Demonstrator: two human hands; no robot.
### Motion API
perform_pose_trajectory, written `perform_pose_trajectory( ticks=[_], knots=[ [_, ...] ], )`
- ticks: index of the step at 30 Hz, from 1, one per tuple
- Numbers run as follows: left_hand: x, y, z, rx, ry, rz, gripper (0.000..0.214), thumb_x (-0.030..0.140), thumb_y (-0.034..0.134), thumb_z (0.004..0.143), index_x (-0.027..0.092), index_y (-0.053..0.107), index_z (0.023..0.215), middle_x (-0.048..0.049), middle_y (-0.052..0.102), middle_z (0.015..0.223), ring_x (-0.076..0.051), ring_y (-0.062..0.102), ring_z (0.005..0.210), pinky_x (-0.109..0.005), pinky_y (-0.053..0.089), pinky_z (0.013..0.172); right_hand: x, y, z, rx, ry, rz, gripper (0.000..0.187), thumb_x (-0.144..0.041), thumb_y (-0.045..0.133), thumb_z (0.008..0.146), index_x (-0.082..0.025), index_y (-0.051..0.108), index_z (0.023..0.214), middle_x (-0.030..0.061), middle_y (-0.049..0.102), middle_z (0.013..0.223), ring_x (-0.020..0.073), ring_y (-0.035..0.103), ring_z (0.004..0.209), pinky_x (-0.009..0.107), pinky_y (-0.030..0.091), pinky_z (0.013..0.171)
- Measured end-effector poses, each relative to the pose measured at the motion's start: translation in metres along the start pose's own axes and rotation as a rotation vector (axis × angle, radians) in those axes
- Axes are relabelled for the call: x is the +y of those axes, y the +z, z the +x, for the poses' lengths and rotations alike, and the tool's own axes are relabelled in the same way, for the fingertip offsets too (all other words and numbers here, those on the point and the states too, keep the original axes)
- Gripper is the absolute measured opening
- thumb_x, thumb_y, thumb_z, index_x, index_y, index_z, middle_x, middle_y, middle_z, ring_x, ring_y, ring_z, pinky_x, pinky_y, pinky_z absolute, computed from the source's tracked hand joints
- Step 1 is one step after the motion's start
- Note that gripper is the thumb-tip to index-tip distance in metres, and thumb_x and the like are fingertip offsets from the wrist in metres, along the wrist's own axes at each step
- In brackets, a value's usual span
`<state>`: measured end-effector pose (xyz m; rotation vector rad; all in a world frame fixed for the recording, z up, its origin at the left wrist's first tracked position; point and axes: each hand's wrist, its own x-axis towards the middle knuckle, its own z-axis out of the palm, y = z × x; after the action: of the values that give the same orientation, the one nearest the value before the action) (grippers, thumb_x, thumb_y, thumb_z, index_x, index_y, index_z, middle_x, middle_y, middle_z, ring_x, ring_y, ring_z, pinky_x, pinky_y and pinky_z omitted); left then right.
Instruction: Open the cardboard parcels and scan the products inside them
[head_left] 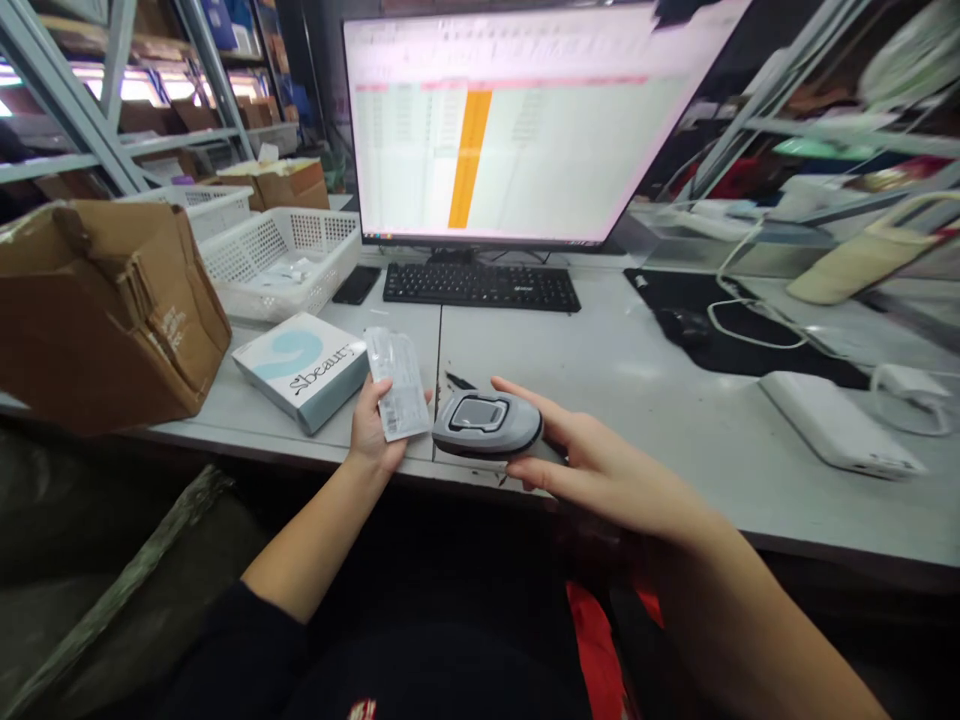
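My left hand [373, 425] grips a small clear plastic packet [397, 385] with a printed label, near the desk's front edge. In my right hand [592, 465] is a grey and black barcode scanner [480, 422], its head turned left toward the packet with a small gap between them. My palm and fingers hide most of the scanner's handle. Just left of the packet, a white and blue-grey box [307, 368] marked "beauty" lies flat on the desk.
An open cardboard carton [105, 310] stands at the left, with a white plastic basket [330, 240] behind the box. A keyboard [480, 287] sits below the monitor [562, 130]. On the right are a mouse pad [795, 350], a cable and a white power bank [836, 425].
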<state>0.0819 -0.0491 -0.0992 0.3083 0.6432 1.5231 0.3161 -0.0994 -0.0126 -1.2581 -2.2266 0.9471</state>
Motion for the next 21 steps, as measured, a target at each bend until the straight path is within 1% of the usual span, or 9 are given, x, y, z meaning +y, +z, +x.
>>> perform_pose_trajectory(
  ticks=[3, 6, 8, 10, 13, 16, 18, 20, 21],
  knots=[
    [0.007, 0.004, 0.001, 0.064, -0.071, -0.003, 0.060, 0.008, 0.061, 0.075, 0.027, 0.065, 0.132, -0.0069, 0.077, 0.117, -0.027, 0.076, 0.110, -0.049, 0.062, 0.104, 0.024, -0.024, 0.018, 0.078, 0.199, -0.115, 0.095, -0.057, 0.063, 0.096, -0.018, 0.024, 0.173, 0.0046, 0.077, 0.090, 0.0258, 0.076, 0.079, 0.037, 0.061, 0.073],
    [0.014, 0.007, 0.004, 0.144, -0.217, 0.023, 0.063, 0.002, 0.054, 0.080, 0.023, 0.061, 0.139, -0.0088, 0.079, 0.106, -0.026, 0.079, 0.092, -0.047, 0.066, 0.098, 0.062, -0.048, 0.040, 0.177, 0.395, -0.223, 0.096, -0.054, 0.065, 0.096, -0.011, 0.024, 0.172, 0.0032, 0.073, 0.074, 0.0272, 0.074, 0.077, 0.036, 0.058, 0.076],
    [0.015, 0.006, 0.006, 0.170, -0.262, 0.028, 0.058, 0.002, 0.052, 0.088, 0.022, 0.059, 0.142, -0.0083, 0.079, 0.101, -0.024, 0.079, 0.086, -0.042, 0.068, 0.091, 0.090, -0.060, 0.050, 0.210, 0.447, -0.201, 0.089, -0.055, 0.064, 0.096, -0.012, 0.035, 0.168, 0.0059, 0.076, 0.083, 0.0269, 0.074, 0.081, 0.036, 0.058, 0.077],
    [0.015, 0.004, 0.007, 0.183, -0.273, 0.002, 0.052, 0.004, 0.049, 0.094, 0.022, 0.059, 0.143, -0.0075, 0.078, 0.096, -0.022, 0.079, 0.084, -0.034, 0.068, 0.081, 0.116, -0.072, 0.057, 0.149, 0.446, -0.100, 0.075, -0.062, 0.058, 0.099, -0.017, 0.050, 0.158, 0.0097, 0.078, 0.101, 0.0249, 0.074, 0.081, 0.035, 0.059, 0.074],
    [0.014, -0.002, 0.006, 0.162, -0.290, -0.023, 0.044, 0.006, 0.044, 0.102, 0.021, 0.059, 0.140, -0.0039, 0.072, 0.084, -0.013, 0.071, 0.063, -0.019, 0.057, 0.056, 0.151, -0.098, 0.064, 0.126, 0.500, -0.138, 0.067, -0.072, 0.040, 0.103, -0.024, 0.065, 0.143, 0.0108, 0.077, 0.114, 0.0234, 0.074, 0.084, 0.033, 0.061, 0.072],
    [0.012, -0.011, 0.001, -0.013, -0.256, -0.010, 0.034, 0.011, 0.047, 0.105, 0.019, 0.062, 0.135, 0.0038, 0.056, 0.069, -0.006, 0.046, 0.042, -0.014, 0.038, 0.041, 0.188, -0.140, 0.066, 0.389, 0.620, -0.395, 0.065, -0.062, 0.039, 0.107, -0.020, 0.058, 0.152, 0.0167, 0.068, 0.141, 0.0316, 0.068, 0.119, 0.043, 0.057, 0.102],
    [0.012, -0.016, -0.003, -0.149, -0.240, 0.022, 0.035, 0.012, 0.057, 0.102, 0.017, 0.062, 0.136, 0.0059, 0.050, 0.068, -0.004, 0.039, 0.040, -0.014, 0.036, 0.041, 0.216, -0.169, 0.062, 0.576, 0.684, -0.542, 0.067, -0.051, 0.047, 0.106, -0.014, 0.046, 0.162, 0.0220, 0.043, 0.166, 0.0399, 0.044, 0.149, 0.053, 0.037, 0.123],
    [0.012, -0.016, -0.007, -0.184, -0.234, 0.054, 0.045, 0.009, 0.063, 0.098, 0.018, 0.061, 0.141, 0.0048, 0.053, 0.074, -0.002, 0.041, 0.043, -0.013, 0.039, 0.044, 0.246, -0.194, 0.055, 0.711, 0.762, -0.659, 0.070, -0.047, 0.051, 0.105, -0.012, 0.042, 0.164, 0.0241, 0.025, 0.174, 0.0447, 0.025, 0.158, 0.059, 0.024, 0.128],
    [0.012, -0.015, -0.008, -0.157, -0.226, 0.067, 0.049, 0.008, 0.064, 0.097, 0.020, 0.059, 0.144, 0.0033, 0.057, 0.078, -0.002, 0.043, 0.045, -0.012, 0.041, 0.045, 0.260, -0.203, 0.052, 0.744, 0.802, -0.691, 0.070, -0.049, 0.051, 0.105, -0.013, 0.044, 0.164, 0.0247, 0.024, 0.174, 0.0460, 0.025, 0.157, 0.061, 0.024, 0.127]
  ],
)
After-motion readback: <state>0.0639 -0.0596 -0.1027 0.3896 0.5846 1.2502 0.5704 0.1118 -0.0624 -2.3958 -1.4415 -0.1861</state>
